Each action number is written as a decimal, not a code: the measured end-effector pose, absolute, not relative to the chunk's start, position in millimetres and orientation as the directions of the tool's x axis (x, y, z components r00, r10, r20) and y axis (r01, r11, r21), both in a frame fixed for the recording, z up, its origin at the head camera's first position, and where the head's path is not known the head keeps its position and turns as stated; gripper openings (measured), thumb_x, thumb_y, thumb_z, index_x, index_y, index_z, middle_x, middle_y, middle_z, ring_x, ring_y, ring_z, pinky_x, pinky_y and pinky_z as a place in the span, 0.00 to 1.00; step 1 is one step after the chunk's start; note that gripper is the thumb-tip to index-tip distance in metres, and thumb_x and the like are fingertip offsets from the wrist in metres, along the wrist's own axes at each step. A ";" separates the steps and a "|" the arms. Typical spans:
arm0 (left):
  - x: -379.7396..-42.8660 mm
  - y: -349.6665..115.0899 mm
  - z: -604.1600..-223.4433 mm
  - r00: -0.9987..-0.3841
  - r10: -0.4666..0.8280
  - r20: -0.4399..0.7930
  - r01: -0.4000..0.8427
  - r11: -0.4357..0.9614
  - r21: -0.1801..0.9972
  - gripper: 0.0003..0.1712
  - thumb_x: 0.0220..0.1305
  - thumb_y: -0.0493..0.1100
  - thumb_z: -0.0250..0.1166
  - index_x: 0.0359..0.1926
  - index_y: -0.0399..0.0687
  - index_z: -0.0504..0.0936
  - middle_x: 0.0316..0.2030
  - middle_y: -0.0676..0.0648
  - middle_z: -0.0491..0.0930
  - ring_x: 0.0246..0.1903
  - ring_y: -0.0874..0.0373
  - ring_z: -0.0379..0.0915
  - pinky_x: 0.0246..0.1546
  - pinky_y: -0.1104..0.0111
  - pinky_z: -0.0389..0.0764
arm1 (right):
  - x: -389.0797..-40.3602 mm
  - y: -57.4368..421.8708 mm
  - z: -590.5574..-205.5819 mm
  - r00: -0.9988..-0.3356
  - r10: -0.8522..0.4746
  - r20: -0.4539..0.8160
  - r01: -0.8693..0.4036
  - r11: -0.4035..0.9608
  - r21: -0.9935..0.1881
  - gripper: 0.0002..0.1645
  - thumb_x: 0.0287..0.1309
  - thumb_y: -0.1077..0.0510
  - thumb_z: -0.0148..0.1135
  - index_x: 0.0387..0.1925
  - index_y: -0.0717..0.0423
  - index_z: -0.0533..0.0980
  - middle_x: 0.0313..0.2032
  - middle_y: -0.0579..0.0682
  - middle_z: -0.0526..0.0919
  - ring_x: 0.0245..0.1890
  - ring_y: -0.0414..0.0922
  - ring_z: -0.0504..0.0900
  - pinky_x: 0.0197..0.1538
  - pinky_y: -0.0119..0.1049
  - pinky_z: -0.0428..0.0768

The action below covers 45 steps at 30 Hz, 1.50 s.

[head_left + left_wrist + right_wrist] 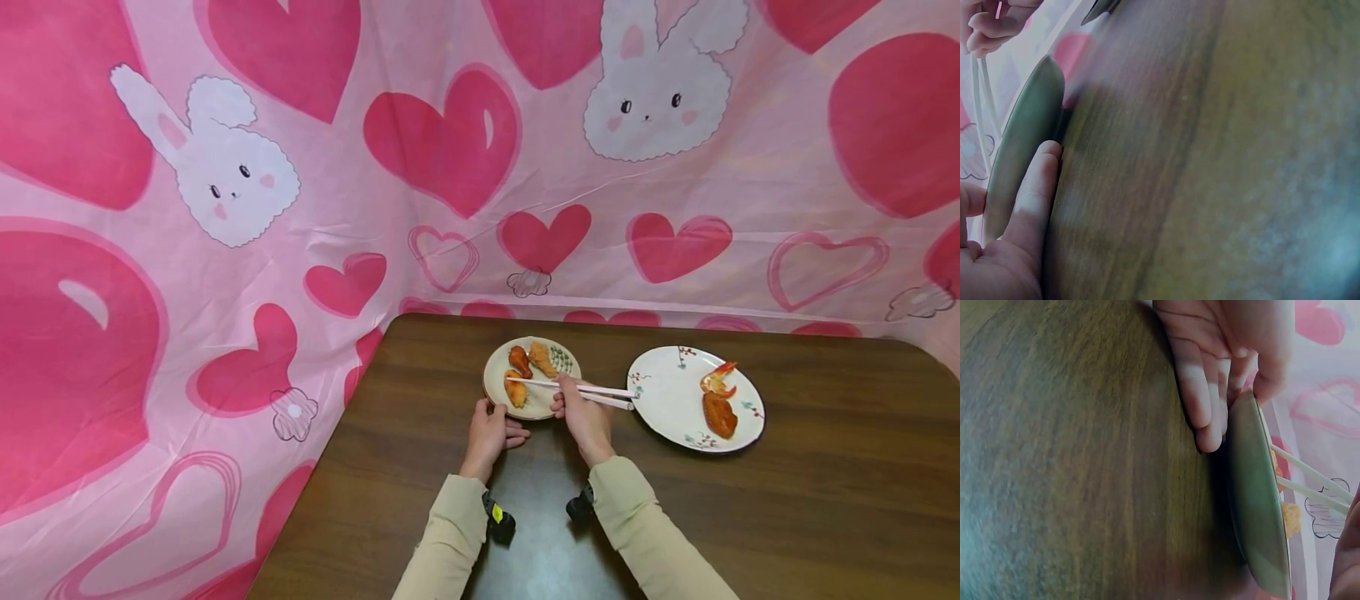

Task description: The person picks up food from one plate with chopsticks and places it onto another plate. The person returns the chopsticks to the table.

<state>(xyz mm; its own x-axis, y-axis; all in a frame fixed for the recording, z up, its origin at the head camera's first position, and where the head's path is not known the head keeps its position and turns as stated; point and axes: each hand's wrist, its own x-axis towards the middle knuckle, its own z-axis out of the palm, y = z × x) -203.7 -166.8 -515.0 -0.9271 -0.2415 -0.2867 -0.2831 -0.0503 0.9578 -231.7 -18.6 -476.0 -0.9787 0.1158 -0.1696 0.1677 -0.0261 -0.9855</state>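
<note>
In the head view my right hand holds a pair of white chopsticks, whose tips reach left across a small cream plate. The tips overlap a golden-brown chicken wing piece. Behind it on the plate lie a reddish-brown drumstick-like piece and a crumbed fried piece. My left hand holds the small plate's near left edge. Its thumb sits at the rim, with fingers stretched low beside the plate in the right wrist view.
Right of the small plate stands a larger white oval plate with a floral pattern. On it are a brown glazed wing piece and an orange-and-white shrimp-like piece. Both plates stand on a dark wooden table. A pink heart-and-rabbit curtain hangs behind and left.
</note>
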 end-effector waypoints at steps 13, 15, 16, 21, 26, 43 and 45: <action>-202.8 -166.6 -514.2 -0.930 -0.236 -0.281 -0.277 -0.050 0.959 0.23 0.73 0.41 0.43 0.65 0.37 0.56 0.34 0.32 0.84 0.27 0.52 0.85 0.32 0.63 0.87 | -230.1 -13.6 -474.5 -0.984 0.097 -0.148 0.154 0.054 -0.987 0.22 0.65 0.48 0.56 0.45 0.63 0.80 0.32 0.59 0.84 0.18 0.34 0.78 0.30 0.35 0.85; -202.2 -166.5 -513.9 -0.933 -0.233 -0.275 -0.271 -0.050 0.961 0.23 0.73 0.41 0.43 0.64 0.36 0.56 0.35 0.29 0.83 0.29 0.50 0.86 0.32 0.62 0.87 | -230.1 -13.7 -475.2 -0.985 0.092 -0.143 0.149 0.060 -0.987 0.22 0.65 0.48 0.56 0.45 0.63 0.80 0.31 0.58 0.84 0.18 0.34 0.78 0.31 0.36 0.85; -201.8 -166.7 -513.5 -0.934 -0.232 -0.272 -0.267 -0.050 0.962 0.23 0.73 0.41 0.43 0.64 0.36 0.56 0.36 0.28 0.83 0.29 0.49 0.86 0.32 0.61 0.87 | -230.1 -14.4 -475.8 -0.986 0.090 -0.138 0.143 0.059 -0.988 0.22 0.66 0.48 0.55 0.45 0.63 0.80 0.31 0.58 0.84 0.18 0.34 0.78 0.31 0.35 0.85; -201.2 -166.9 -513.9 -0.935 -0.238 -0.264 -0.263 -0.040 0.964 0.23 0.72 0.40 0.44 0.64 0.36 0.57 0.35 0.30 0.84 0.28 0.50 0.85 0.31 0.62 0.87 | -229.9 -19.8 -478.2 -0.990 0.078 -0.117 0.121 0.046 -0.992 0.21 0.66 0.50 0.55 0.46 0.64 0.80 0.29 0.57 0.84 0.18 0.33 0.79 0.28 0.31 0.84; -202.7 -167.1 -516.3 -0.931 -0.245 -0.272 -0.271 -0.038 0.962 0.23 0.72 0.40 0.44 0.64 0.37 0.57 0.32 0.34 0.84 0.26 0.54 0.85 0.30 0.64 0.87 | -229.0 -23.7 -478.8 -0.990 0.068 -0.121 0.124 0.037 -0.992 0.22 0.66 0.50 0.54 0.47 0.65 0.79 0.32 0.61 0.84 0.19 0.33 0.79 0.28 0.29 0.83; -203.4 -167.6 -515.5 -0.931 -0.240 -0.276 -0.272 -0.050 0.961 0.23 0.71 0.40 0.44 0.64 0.36 0.56 0.31 0.35 0.84 0.26 0.55 0.85 0.30 0.64 0.87 | -231.8 -17.4 -466.5 -0.988 0.108 -0.113 0.115 0.017 -0.993 0.22 0.65 0.49 0.56 0.42 0.66 0.80 0.31 0.61 0.84 0.18 0.33 0.80 0.25 0.26 0.82; -202.9 -167.7 -515.9 -0.932 -0.237 -0.273 -0.269 -0.049 0.962 0.23 0.71 0.39 0.44 0.64 0.36 0.56 0.31 0.34 0.84 0.26 0.54 0.85 0.30 0.64 0.87 | -231.3 -16.9 -466.3 -0.988 0.106 -0.113 0.116 0.020 -0.993 0.22 0.65 0.49 0.56 0.42 0.66 0.80 0.31 0.60 0.84 0.17 0.33 0.79 0.25 0.27 0.83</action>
<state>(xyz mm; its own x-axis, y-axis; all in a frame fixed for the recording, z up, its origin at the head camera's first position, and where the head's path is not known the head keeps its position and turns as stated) -202.9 -167.7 -515.9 -0.9322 -0.2374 -0.2733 -0.2694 -0.0493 0.9618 -231.3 -16.9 -466.3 -0.9879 0.1062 -0.1133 0.1161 0.0202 -0.9930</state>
